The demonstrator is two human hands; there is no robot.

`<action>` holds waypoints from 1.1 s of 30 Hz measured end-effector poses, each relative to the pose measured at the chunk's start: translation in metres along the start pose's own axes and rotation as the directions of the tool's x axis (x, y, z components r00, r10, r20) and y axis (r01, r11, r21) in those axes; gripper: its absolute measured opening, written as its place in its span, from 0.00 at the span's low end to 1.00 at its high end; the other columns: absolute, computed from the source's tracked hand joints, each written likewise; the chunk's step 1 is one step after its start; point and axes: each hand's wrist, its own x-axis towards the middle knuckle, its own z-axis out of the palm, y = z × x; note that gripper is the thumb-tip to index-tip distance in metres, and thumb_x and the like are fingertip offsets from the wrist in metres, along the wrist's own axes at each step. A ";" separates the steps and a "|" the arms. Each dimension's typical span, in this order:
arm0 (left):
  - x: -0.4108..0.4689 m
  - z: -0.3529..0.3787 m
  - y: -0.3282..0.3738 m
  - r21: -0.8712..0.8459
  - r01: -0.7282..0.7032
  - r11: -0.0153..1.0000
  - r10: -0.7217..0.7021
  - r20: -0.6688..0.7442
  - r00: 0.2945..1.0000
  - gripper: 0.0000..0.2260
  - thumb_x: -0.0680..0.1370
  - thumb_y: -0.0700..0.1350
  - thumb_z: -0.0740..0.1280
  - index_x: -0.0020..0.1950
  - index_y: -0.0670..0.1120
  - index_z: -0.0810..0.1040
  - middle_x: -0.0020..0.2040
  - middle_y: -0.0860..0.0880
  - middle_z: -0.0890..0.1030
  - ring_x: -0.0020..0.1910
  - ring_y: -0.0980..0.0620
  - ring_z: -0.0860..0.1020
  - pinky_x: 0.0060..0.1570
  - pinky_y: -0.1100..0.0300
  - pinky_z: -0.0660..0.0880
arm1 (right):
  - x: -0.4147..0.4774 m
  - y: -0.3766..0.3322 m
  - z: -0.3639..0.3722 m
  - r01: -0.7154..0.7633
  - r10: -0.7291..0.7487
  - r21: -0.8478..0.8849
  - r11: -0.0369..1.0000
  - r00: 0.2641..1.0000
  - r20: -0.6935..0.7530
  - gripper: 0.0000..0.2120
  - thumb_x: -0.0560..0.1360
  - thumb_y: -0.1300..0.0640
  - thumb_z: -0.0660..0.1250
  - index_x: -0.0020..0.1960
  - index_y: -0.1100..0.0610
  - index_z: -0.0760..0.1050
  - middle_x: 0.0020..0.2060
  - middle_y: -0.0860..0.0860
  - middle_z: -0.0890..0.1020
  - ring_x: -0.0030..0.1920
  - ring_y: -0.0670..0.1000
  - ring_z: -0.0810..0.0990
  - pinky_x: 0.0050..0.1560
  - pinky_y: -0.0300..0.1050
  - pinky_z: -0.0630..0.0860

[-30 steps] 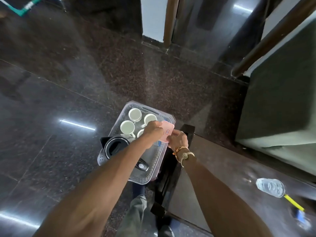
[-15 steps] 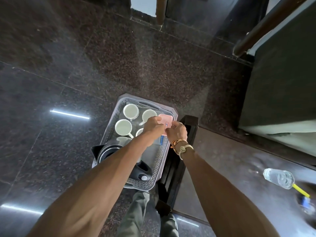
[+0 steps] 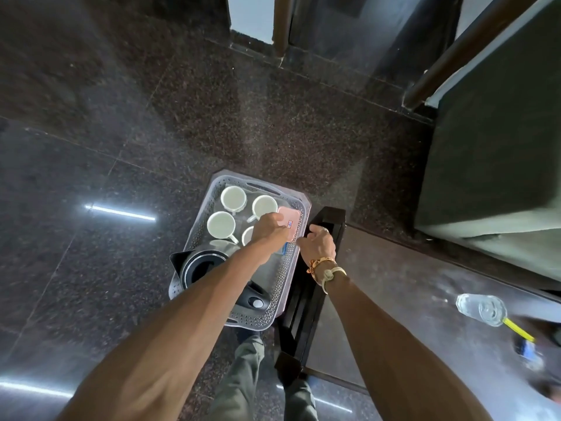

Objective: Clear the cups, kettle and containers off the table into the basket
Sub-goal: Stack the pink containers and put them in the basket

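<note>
A grey perforated basket stands on the dark floor beside the table's left end. Inside it are several white cups at the far end and a black electric kettle at the near end. A pink container lies against the basket's right wall. My left hand reaches into the basket and grips the pink container. My right hand hovers at the basket's right rim, fingers apart, holding nothing.
The dark table runs to the right, with a clear plastic bottle lying on it and a yellow-handled item beside that. A dark upholstered seat is at the upper right. My legs are below the basket.
The pink container has gone lower into the basket along its right wall. My right hand has let go of it and pulled back to the rim; my left hand stays on it.
</note>
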 end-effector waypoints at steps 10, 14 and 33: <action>-0.069 0.056 0.009 0.109 -0.121 0.987 0.111 0.095 0.989 0.15 0.78 0.38 0.64 0.63 0.45 0.80 0.62 0.47 0.81 0.60 0.46 0.78 0.62 0.56 0.74 | -0.071 0.064 -0.055 -0.106 0.113 0.125 0.986 0.992 -0.048 0.24 0.73 0.57 0.71 0.69 0.54 0.74 0.62 0.52 0.81 0.63 0.55 0.78 0.57 0.39 0.70; -0.098 0.099 0.003 0.087 -0.127 0.988 0.108 0.195 0.975 0.13 0.77 0.40 0.67 0.60 0.47 0.81 0.57 0.46 0.83 0.56 0.45 0.81 0.58 0.55 0.77 | -0.100 0.109 -0.088 -0.143 0.151 0.105 0.984 0.985 -0.077 0.16 0.74 0.58 0.68 0.61 0.54 0.80 0.57 0.55 0.83 0.59 0.58 0.80 0.58 0.45 0.76; -0.338 0.404 -0.068 0.296 -0.322 0.899 0.142 0.498 0.855 0.11 0.78 0.39 0.66 0.61 0.43 0.77 0.56 0.41 0.81 0.50 0.45 0.79 0.45 0.59 0.74 | -0.264 0.480 -0.237 -0.153 0.330 0.502 0.851 0.900 -0.286 0.13 0.72 0.57 0.71 0.54 0.59 0.83 0.51 0.57 0.86 0.55 0.57 0.82 0.53 0.43 0.76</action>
